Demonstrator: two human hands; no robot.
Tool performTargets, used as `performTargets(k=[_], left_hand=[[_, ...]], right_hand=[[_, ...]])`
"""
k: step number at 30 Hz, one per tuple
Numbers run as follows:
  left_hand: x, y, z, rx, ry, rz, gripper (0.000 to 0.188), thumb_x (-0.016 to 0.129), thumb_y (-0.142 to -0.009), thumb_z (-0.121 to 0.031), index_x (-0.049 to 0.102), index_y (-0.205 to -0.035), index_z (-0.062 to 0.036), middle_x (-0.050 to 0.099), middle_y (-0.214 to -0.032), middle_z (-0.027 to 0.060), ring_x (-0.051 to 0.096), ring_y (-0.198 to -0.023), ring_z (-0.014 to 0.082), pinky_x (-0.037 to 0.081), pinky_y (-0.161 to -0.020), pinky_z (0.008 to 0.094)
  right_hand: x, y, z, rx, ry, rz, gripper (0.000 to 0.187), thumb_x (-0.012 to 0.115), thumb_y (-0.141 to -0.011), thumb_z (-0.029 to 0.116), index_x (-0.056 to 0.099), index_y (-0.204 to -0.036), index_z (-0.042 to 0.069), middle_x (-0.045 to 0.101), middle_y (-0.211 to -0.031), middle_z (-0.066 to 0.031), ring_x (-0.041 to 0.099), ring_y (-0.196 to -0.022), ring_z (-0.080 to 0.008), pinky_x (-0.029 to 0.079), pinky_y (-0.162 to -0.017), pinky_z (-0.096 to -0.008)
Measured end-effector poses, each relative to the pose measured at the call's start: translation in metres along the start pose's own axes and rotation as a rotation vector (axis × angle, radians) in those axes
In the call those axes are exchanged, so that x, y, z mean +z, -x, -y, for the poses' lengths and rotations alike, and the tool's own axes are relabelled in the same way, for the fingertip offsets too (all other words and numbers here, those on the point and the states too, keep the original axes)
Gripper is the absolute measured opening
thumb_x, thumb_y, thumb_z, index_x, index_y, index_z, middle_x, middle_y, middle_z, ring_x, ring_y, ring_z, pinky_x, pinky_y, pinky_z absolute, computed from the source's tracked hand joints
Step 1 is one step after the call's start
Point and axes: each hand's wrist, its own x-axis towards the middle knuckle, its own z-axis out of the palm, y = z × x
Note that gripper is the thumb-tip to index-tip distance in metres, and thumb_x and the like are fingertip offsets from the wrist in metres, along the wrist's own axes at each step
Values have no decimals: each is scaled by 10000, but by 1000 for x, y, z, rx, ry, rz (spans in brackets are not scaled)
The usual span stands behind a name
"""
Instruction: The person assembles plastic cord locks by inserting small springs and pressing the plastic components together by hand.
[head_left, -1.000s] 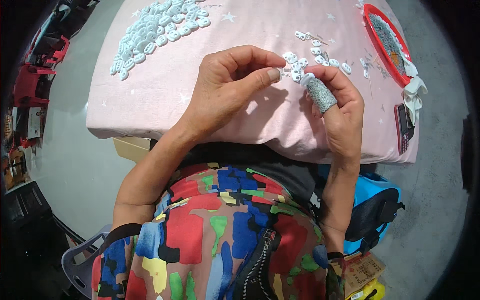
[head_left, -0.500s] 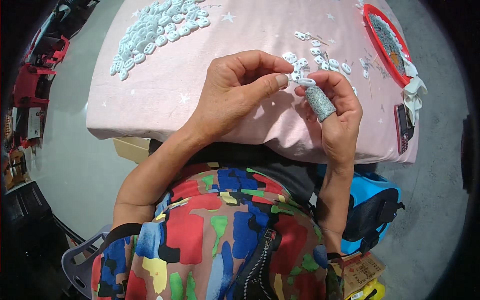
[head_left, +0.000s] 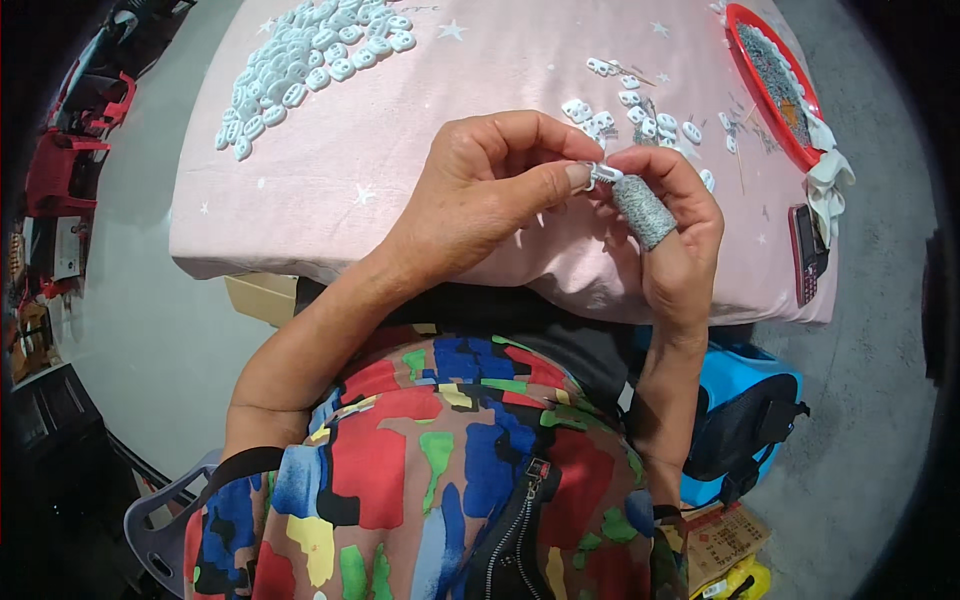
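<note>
Fingertips of left hand (head_left: 490,195) and right hand (head_left: 675,235), curled over the table (head_left: 400,170), pinch one small white piece (head_left: 603,173) between them.

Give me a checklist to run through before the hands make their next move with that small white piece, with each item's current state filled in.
1. Small white piece pinched between both hands: ok, left hand and right hand meet on it.
2. Grey finger sleeve seated on the right thumb: ok.
3. Piece fully assembled: cannot tell, fingers hide most of it.
4. Loose white pieces on the pink cloth just beyond the hands: ok.
5. Big pile of white pieces clear of the table edge: ok.
6. Phone secure: not ok, it lies at the right edge of the cloth.
</note>
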Motion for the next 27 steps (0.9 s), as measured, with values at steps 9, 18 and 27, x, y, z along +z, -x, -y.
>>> performTargets(k=[9, 18, 27], left_hand=[[-2, 0, -2, 10, -37, -9, 192, 667, -907, -78, 672, -1085, -7, 670, -878, 3, 568, -714, 29, 431, -590, 162], [2, 0, 1, 46, -54, -86, 188, 656, -911, -71, 671, -1088, -11, 668, -870, -2, 557, -706, 23, 428, -586, 159], [4, -1, 1, 54, -114, -125, 189, 660, -907, -76, 671, -1087, -18, 671, -874, -2, 564, -704, 24, 436, -584, 162]], right_hand=[[0, -1, -4, -29, 55, -61, 162, 596, -872, -55, 632, -1028, -31, 656, -926, -40, 609, -845, -72, 492, -751, -189], [4, -3, -2, 71, -25, -141, 214, 631, -896, -12, 642, -1107, -40, 692, -941, -56, 626, -792, -47, 494, -657, -147], [8, -3, -5, 47, -56, -164, 220, 652, -900, 8, 647, -1115, -34, 685, -920, -38, 618, -760, -33, 478, -602, -132]])
